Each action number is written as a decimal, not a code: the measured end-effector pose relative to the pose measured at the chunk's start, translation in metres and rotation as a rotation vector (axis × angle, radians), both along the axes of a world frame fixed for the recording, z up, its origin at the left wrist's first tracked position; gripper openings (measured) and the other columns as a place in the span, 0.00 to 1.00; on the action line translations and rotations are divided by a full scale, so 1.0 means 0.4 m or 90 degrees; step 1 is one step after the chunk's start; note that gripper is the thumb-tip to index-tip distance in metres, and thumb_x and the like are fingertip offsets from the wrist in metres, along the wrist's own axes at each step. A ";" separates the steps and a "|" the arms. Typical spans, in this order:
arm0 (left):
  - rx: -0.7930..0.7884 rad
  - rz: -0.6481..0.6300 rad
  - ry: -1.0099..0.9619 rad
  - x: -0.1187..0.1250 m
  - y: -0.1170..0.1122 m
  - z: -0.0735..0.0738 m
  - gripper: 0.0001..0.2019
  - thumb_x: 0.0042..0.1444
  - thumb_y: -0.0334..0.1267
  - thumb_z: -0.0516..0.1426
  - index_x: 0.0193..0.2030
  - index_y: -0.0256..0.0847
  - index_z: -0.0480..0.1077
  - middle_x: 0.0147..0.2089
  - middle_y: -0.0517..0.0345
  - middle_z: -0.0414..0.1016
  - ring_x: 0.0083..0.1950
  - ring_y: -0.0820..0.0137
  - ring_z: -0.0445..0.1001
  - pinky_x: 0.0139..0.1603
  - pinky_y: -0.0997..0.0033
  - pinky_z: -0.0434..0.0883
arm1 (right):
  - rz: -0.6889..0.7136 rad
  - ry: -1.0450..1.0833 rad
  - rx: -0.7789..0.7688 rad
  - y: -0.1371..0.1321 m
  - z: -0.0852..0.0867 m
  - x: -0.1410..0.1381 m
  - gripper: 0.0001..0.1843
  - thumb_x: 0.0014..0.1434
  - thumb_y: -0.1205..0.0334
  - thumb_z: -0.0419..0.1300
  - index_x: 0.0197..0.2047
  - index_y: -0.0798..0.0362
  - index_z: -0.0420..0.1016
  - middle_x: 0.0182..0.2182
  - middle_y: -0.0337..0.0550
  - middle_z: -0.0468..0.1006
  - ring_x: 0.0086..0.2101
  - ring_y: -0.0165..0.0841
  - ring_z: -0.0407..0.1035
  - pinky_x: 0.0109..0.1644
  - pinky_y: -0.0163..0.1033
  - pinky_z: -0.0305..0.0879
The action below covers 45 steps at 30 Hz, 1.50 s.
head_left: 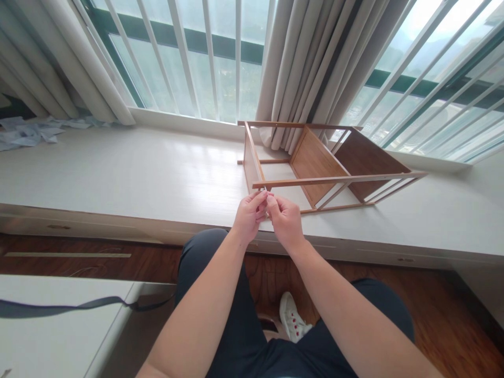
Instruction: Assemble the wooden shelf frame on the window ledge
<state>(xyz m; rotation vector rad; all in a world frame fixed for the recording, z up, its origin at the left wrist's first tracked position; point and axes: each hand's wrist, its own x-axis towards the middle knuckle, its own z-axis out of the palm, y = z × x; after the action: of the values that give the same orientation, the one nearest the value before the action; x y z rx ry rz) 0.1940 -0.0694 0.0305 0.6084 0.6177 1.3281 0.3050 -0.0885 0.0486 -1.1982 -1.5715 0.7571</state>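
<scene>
A wooden shelf frame (315,157) lies on its side on the white window ledge (137,173), its thin rails pointing toward me. My left hand (249,215) and my right hand (284,219) meet just in front of the frame's near corner, fingertips pinched together around something very small that I cannot make out. Both hands hover at the ledge's front edge, right below the end of the nearest rail (334,180). My knees in dark trousers sit under my arms.
Beige curtains (311,63) hang behind the frame against barred windows. Crumpled paper (27,134) lies at the ledge's far left. A white surface with a dark strap (71,305) is at lower left. Wooden floor and a white shoe (291,317) are below.
</scene>
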 end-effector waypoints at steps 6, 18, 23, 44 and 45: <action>-0.002 0.008 0.007 0.000 -0.002 0.005 0.17 0.49 0.47 0.71 0.34 0.35 0.74 0.19 0.71 0.56 0.17 0.85 0.47 0.17 0.79 0.42 | 0.071 0.249 -0.141 -0.002 -0.003 -0.026 0.29 0.64 0.39 0.57 0.22 0.53 0.64 0.16 0.35 0.63 0.17 0.24 0.56 0.21 0.32 0.52; -0.010 0.017 0.030 0.001 0.001 0.006 0.19 0.48 0.49 0.71 0.33 0.34 0.75 0.17 0.70 0.58 0.16 0.85 0.50 0.17 0.78 0.42 | 0.091 0.453 -0.292 -0.016 0.011 -0.047 0.25 0.54 0.40 0.63 0.23 0.54 0.67 0.15 0.35 0.64 0.14 0.22 0.54 0.16 0.30 0.45; -0.005 0.020 0.035 0.000 0.002 0.004 0.18 0.50 0.48 0.69 0.34 0.34 0.76 0.17 0.70 0.58 0.16 0.84 0.50 0.17 0.78 0.43 | 0.083 0.400 -0.259 -0.016 0.002 -0.043 0.27 0.57 0.39 0.62 0.23 0.54 0.66 0.15 0.34 0.63 0.15 0.22 0.54 0.17 0.29 0.46; 0.004 -0.004 0.003 0.000 -0.001 0.004 0.15 0.51 0.45 0.71 0.35 0.34 0.79 0.16 0.70 0.57 0.17 0.84 0.49 0.18 0.80 0.44 | -0.010 0.120 -0.090 -0.019 -0.003 -0.029 0.27 0.69 0.43 0.53 0.24 0.52 0.64 0.18 0.34 0.64 0.21 0.25 0.58 0.28 0.31 0.57; 0.002 -0.002 0.000 0.000 -0.001 0.004 0.15 0.50 0.45 0.71 0.35 0.34 0.79 0.16 0.70 0.56 0.17 0.84 0.49 0.18 0.80 0.44 | -0.011 0.104 -0.083 -0.020 -0.003 -0.028 0.26 0.70 0.44 0.53 0.25 0.52 0.65 0.18 0.34 0.64 0.21 0.25 0.58 0.28 0.31 0.57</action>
<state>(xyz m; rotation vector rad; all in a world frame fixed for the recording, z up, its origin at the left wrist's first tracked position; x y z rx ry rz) 0.1940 -0.0699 0.0321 0.6122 0.6144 1.3260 0.2938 -0.0964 0.0474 -1.2102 -1.3928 0.9337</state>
